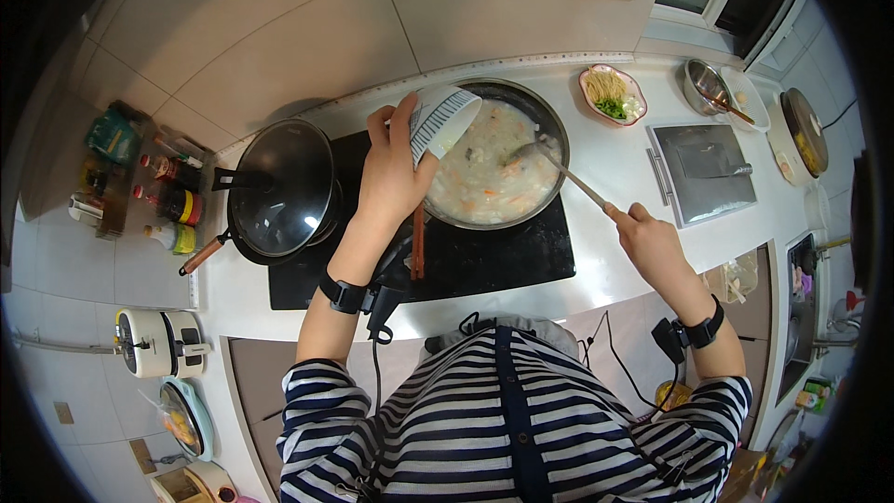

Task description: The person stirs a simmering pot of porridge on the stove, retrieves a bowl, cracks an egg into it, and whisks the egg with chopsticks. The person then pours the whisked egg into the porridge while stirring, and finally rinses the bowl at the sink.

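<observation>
My left hand grips a white bowl with dark stripes, tilted over the left side of a large pan. A little pale liquid shows inside the bowl's lip. My right hand holds the long handle of a metal ladle or spatula; its head lies in the pan's pale, thick soup, which has orange shreds. The pan stands on a black cooktop. Brown chopsticks lie below my left hand, their upper ends hidden.
A lidded black pan stands at the left, its wooden handle outward. Sauce bottles are beyond it. At the right are a dish of noodles and chopped greens, a steel bowl and a grey flat panel.
</observation>
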{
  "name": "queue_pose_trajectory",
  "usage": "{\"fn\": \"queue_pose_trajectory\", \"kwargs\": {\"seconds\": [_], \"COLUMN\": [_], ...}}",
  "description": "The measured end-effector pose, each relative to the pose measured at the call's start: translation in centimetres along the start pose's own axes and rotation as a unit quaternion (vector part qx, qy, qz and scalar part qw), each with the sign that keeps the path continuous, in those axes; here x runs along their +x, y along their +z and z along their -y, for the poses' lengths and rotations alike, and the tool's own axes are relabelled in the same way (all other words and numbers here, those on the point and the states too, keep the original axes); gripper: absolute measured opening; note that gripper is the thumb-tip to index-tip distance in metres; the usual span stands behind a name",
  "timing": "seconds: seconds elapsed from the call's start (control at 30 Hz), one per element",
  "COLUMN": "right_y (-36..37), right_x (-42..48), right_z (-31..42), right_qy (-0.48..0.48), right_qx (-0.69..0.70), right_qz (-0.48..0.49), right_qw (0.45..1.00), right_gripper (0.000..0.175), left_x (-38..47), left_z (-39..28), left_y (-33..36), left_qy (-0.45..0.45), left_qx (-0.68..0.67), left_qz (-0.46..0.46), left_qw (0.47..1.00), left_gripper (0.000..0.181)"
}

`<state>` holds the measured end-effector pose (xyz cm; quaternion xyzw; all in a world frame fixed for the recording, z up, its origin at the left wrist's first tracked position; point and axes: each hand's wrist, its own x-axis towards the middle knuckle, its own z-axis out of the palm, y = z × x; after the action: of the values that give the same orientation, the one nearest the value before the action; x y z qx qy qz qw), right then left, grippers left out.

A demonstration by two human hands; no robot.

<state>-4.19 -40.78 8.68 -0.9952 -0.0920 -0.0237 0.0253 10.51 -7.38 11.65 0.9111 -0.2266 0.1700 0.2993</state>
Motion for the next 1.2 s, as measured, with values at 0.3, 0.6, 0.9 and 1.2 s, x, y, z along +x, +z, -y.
{"fn": "queue_pose_trajectory", "kwargs": {"seconds": [0.3,0.6,0.9,1.2], "right_y": [-2.0,1.6,5.5,6.3], "right_x": [-2.9,0.5,6.6,9.8], "right_z": [1.5,4.7,6.0,3.9], "right_qy": [-0.043,-0.128,-0.123,-0.040], "right_qx": [0.084,0.057,-0.004,-0.032], "right_qz": [0.046,-0.020,-0.098,-0.110], "right_qw": [0.995,0.990,0.988,0.993], "right_gripper": [0.039,0.046,0.048,0.046], "left_x": [0.6,0.6,0.3,0.3], "left_z": [-0.2,-0.6,-0.4,0.0], "left_y": [-0.4,-0.3,-0.1,0.3], "left_qy": [-0.029,-0.021,-0.026,-0.022], "left_qx": [0.005,-0.004,-0.012,-0.011], "left_qz": [0.010,0.022,0.019,0.006], "left_qw": [1.000,1.000,0.999,1.000], "left_gripper": [0.066,0.066,0.066,0.065]}}
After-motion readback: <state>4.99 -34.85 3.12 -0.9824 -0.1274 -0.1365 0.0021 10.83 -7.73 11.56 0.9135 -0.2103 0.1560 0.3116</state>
